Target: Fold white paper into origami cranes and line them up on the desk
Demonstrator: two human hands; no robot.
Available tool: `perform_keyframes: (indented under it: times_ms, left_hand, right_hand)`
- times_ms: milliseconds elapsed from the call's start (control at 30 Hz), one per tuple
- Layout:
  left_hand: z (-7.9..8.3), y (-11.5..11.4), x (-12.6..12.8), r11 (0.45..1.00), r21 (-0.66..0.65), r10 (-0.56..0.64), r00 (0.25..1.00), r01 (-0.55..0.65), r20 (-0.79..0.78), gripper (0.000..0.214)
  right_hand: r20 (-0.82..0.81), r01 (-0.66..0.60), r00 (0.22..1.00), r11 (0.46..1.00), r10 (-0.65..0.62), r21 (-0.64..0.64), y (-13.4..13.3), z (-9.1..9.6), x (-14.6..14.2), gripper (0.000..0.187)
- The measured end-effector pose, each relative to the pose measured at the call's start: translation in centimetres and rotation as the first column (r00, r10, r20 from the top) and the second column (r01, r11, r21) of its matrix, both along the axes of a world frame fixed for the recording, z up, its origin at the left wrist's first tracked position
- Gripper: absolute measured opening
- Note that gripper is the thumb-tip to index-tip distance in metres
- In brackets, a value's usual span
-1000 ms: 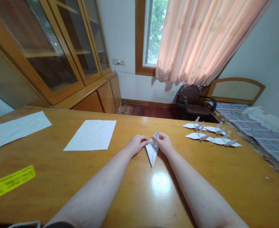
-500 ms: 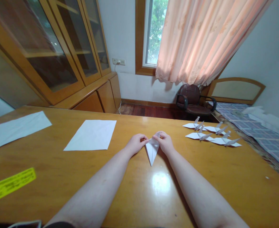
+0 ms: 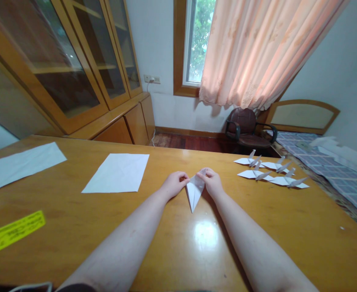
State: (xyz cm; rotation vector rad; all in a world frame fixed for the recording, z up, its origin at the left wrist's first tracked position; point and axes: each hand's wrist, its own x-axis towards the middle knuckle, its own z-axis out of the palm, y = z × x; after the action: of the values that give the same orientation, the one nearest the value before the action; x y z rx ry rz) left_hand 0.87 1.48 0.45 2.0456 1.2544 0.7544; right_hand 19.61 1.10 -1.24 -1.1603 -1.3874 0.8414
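Observation:
A folded white paper, kite-shaped with a crease down its middle, points its narrow tip toward me over the table. My left hand pinches its left corner between thumb and fingers. On the other side, my right hand grips the upper right part, its fingers covering some of the paper's far end. Several finished paper cranes stand in two rows to the right of my hands. A flat white sheet lies to the left.
Farther left on the wooden table are another white paper stack or sheet and a yellow strip with writing. Beyond the table stand a glass-door cabinet, a brown armchair and a bed.
The folded paper's near tip has shifted very slightly to the left. Both hands keep their hold in almost the same place.

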Motion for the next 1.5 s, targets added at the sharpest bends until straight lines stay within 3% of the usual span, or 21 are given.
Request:
perform_keyframes:
  times_ms: [200,367,500,567,767,967,1267,1333,1433,1500]
  left_hand:
    - [-0.8,0.1,0.1,0.995,0.059,-0.069,0.989,0.078,-0.132,0.016]
    - [-0.9,-0.1,0.3,0.989,0.108,-0.062,0.957,0.096,-0.282,0.019]
    - [-0.5,0.2,0.1,0.993,0.114,0.035,0.941,0.004,-0.338,0.025]
    - [-0.3,0.3,-0.1,0.994,0.103,0.076,0.93,-0.041,-0.36,0.023]
    - [-0.3,0.4,-0.2,0.993,0.087,0.105,0.918,-0.078,-0.382,0.02]
    - [-0.6,0.3,-0.1,0.991,0.108,0.118,0.923,-0.084,-0.365,0.019]
    - [-1.0,0.4,0.1,0.99,0.112,0.127,0.912,-0.09,-0.389,0.019]
    - [-1.1,0.3,0.2,0.985,0.113,0.159,0.922,-0.127,-0.352,0.014]
    - [-0.9,0.0,0.4,0.962,0.147,0.265,0.912,-0.229,-0.313,0.03]
    - [-0.6,-0.3,0.5,0.955,0.18,0.285,0.9,-0.237,-0.33,0.03]
  right_hand:
    - [0.092,-0.111,0.989,0.994,0.111,-0.008,-0.1,0.0,-0.1,0.03]
    - [0.235,-0.174,0.95,0.975,0.204,-0.141,0.0,-0.6,-0.4,0.032]
    - [0.552,-0.16,0.811,0.981,0.192,-0.107,0.4,-0.9,0.2,0.033]
    - [0.629,-0.159,0.758,0.984,0.172,-0.078,0.7,-1.0,0.6,0.028]
    - [0.599,-0.133,0.784,0.986,0.164,-0.095,1.4,-1.6,1.2,0.014]
    - [0.571,-0.106,0.809,0.99,0.14,-0.093,1.3,-1.7,1.0,0.015]
    - [0.604,-0.107,0.784,0.989,0.144,-0.098,1.4,-1.8,1.0,0.016]
    - [0.611,-0.1,0.78,0.99,0.139,-0.098,1.3,-1.7,0.9,0.016]
    - [0.625,-0.083,0.771,0.992,0.122,-0.091,1.2,-1.5,0.8,0.015]
    - [0.638,-0.065,0.763,0.994,0.105,-0.086,1.2,-1.5,0.7,0.014]
